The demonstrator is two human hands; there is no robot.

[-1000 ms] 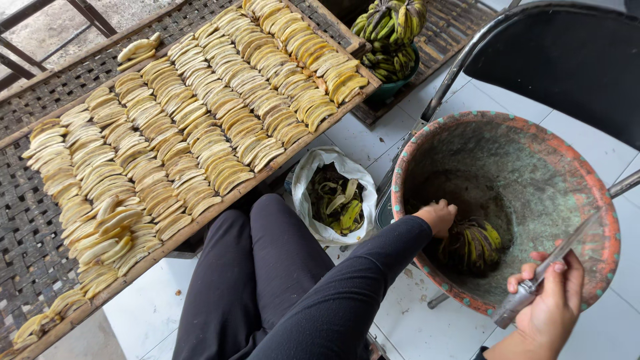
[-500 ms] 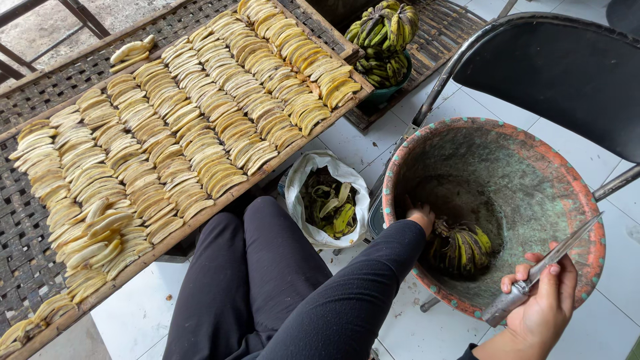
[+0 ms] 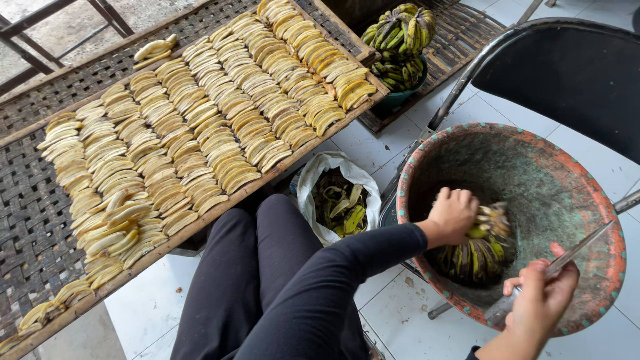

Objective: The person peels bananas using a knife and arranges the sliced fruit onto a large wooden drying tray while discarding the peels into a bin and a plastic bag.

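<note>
Gripping a banana bunch [image 3: 477, 250] inside the basin [image 3: 603, 200], the left hand [image 3: 453, 215] has just closed on it; right hand [image 3: 541, 297] clasps a knife [image 3: 553, 267].

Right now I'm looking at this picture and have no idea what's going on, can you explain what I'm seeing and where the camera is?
The camera sits on a person's head and looks down, so you see their own legs in dark trousers and both bare hands; no machine is involved. The left hand reaches into a large round basin and grips a bunch of green and yellow bananas lying in it. The right hand holds a knife over the basin's rim. To the left, a woven tray carries long rows of peeled bananas, packed side by side. Between the legs and the basin, a white bag holds what look like green peels. At the top, more unpeeled bananas are piled in a small tub. A dark chair stands behind the basin, on a white tiled floor.
</note>
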